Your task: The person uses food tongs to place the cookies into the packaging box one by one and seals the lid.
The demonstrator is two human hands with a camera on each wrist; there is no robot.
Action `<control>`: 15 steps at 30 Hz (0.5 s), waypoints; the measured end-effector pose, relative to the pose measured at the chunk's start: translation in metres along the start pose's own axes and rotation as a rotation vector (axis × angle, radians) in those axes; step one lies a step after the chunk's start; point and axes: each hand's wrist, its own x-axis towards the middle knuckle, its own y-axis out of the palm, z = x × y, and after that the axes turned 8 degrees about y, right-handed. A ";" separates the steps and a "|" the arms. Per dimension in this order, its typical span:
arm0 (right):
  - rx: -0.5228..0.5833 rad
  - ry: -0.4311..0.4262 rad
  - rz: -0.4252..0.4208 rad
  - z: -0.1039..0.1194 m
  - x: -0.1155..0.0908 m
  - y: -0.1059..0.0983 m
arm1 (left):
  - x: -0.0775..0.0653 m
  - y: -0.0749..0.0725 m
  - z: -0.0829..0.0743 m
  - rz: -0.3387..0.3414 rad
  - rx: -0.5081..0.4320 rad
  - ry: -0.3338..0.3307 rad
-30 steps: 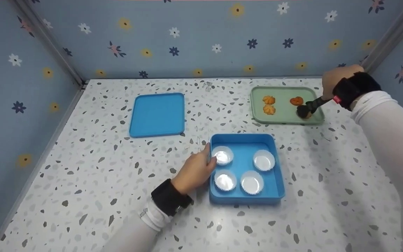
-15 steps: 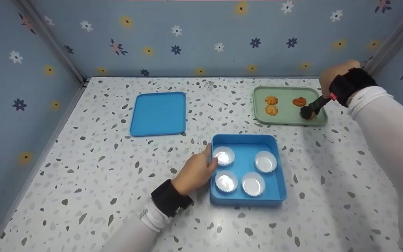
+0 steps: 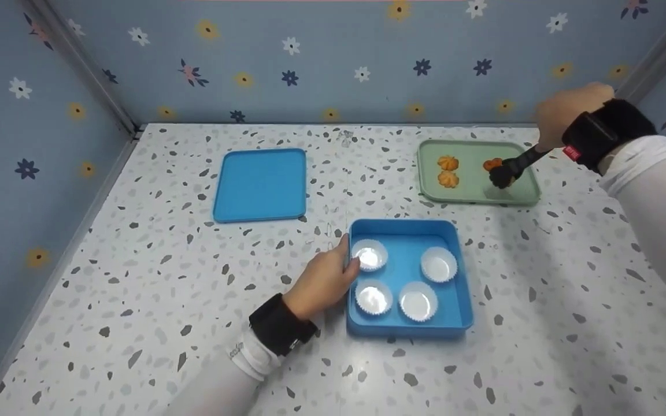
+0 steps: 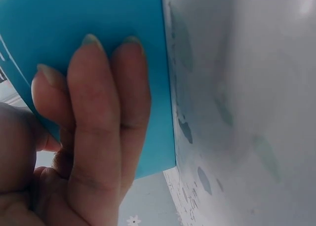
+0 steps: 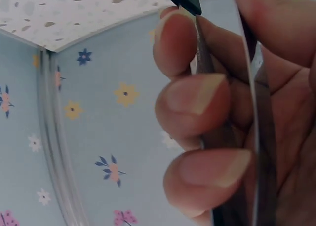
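My left hand (image 3: 321,283) holds the left wall of a square blue box (image 3: 408,333), thumb over the rim. In the left wrist view its fingers (image 4: 94,97) lie along the box's outer side. Inside the box sit several white paper baking cups (image 3: 418,301). My right hand (image 3: 570,112) grips a pair of tongs (image 3: 521,163) with dark tips, over the right part of a green tray (image 3: 466,195). A sliver of cookie shows by the tips, mostly hidden. Fingers curl round the tongs' metal arms (image 5: 261,137) in the right wrist view.
Two fluted cookies (image 3: 448,171) lie on the tray's left half, and a pretzel-shaped one (image 3: 491,164) lies beside the tongs. A flat blue lid (image 3: 261,185) rests at the back left. A flowered wall (image 3: 333,63) closes off the speckled table's far edge.
The tongs' tips have risen slightly off the tray and shifted a little left, while the right hand has moved up and right. The left hand stays on the box.
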 end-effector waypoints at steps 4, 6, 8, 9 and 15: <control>0.031 -0.032 -0.032 0.003 -0.023 -0.018 | 0.000 0.000 0.000 0.003 -0.001 0.006; 0.044 -0.056 -0.031 0.006 -0.038 -0.028 | 0.000 -0.001 0.000 0.004 0.000 0.009; 0.061 -0.077 -0.031 0.012 -0.053 -0.037 | 0.000 -0.001 0.000 0.004 -0.001 0.012; 0.068 -0.085 -0.035 0.016 -0.060 -0.041 | 0.000 -0.001 0.000 0.005 -0.001 0.012; 0.036 -0.134 -0.104 0.046 -0.099 -0.049 | 0.000 0.000 0.001 0.008 -0.004 0.025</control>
